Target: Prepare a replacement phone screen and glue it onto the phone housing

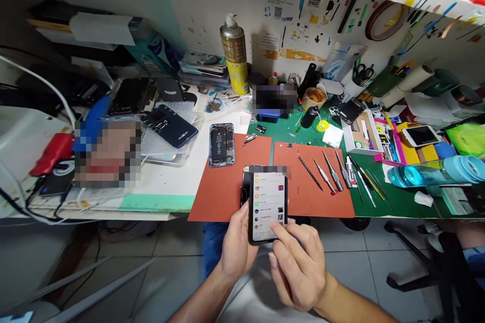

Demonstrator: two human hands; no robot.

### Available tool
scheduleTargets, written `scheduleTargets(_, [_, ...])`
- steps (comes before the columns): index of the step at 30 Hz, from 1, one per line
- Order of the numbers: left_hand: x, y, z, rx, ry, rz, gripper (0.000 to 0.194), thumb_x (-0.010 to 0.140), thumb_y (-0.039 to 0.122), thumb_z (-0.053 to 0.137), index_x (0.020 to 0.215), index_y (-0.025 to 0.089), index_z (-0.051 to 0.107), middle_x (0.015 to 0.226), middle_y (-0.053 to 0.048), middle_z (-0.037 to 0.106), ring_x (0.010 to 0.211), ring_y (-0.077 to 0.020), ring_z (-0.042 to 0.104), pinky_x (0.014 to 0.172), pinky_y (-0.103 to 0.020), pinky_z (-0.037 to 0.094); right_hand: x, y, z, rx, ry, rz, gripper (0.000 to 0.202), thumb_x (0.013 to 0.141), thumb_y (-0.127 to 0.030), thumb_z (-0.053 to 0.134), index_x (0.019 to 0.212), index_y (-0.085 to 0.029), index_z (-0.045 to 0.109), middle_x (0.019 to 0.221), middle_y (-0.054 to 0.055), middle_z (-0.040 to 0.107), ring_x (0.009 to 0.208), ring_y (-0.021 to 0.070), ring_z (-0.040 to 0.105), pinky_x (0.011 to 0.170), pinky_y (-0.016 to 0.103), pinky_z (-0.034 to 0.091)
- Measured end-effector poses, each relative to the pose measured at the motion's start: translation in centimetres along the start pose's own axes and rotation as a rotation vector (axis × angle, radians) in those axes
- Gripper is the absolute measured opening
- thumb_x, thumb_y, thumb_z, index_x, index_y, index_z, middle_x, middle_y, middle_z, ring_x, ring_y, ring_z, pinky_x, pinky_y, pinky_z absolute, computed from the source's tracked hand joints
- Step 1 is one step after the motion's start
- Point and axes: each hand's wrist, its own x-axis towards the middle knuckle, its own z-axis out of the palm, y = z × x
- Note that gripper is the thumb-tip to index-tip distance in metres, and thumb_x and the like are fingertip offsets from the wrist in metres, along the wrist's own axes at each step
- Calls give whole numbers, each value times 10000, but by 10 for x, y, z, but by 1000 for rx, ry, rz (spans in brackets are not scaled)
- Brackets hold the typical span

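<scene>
From here I see the left hand wrapped around a lit phone, held up over the near edge of the surface. The right hand has its fingers curled, holding nothing, with one fingertip at the lower part of the screen. Just beyond the phone lies an orange mat, with an opened phone near its far left corner. Tweezers and other slim tools lie to the right, and a spray can stands upright toward the wall.
</scene>
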Motion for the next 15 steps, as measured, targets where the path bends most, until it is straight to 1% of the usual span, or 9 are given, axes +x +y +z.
scheduleTargets(3, [0, 3, 2, 16, -53, -5, 532, 1044, 545, 550, 1332, 143, 747, 1276, -161, 818, 1007, -381, 826, 1004, -528, 610, -7, 1, 0, 43, 8, -54, 157, 911, -86, 611, 975, -96, 754, 1127, 191, 825, 975, 268, 706, 762, 393, 546])
scheduleTargets(6, [-1, 6, 3, 18, -57, 11, 521, 1055, 512, 528, 1377, 149, 716, 1302, -169, 807, 1005, -391, 829, 940, -504, 628, -15, 3, -1, 82, -13, -103, 154, 916, -82, 602, 966, -82, 748, 1094, 205, 827, 918, 264, 702, 692, 381, 505])
scheduleTargets(9, [0, 7, 2, 16, -49, 20, 547, 1056, 499, 518, 1452, 150, 666, 1325, -183, 796, 1010, -410, 830, 932, -524, 632, -21, 6, -5, 106, -17, -140, 175, 914, -85, 573, 957, -67, 741, 1059, 224, 821, 926, 282, 704, 695, 389, 498])
scheduleTargets(12, [1, 7, 1, 5, -51, 27, 573, 1064, 488, 504, 1512, 153, 626, 1326, -185, 795, 1024, -410, 829, 922, -533, 638, -24, 7, -8, 126, -33, -138, 214, 913, -91, 532, 960, -64, 739, 1061, 233, 814, 969, 293, 704, 723, 396, 504])
scheduleTargets(15, [1, 7, 0, -12, -56, 29, 575, 1064, 484, 507, 1528, 163, 619, 1324, -179, 797, 1079, -412, 818, 967, -553, 628, -27, 7, -8, 141, -44, -139, 217, 902, -94, 525, 956, -69, 733, 1080, 239, 810, 986, 299, 704, 729, 399, 498])
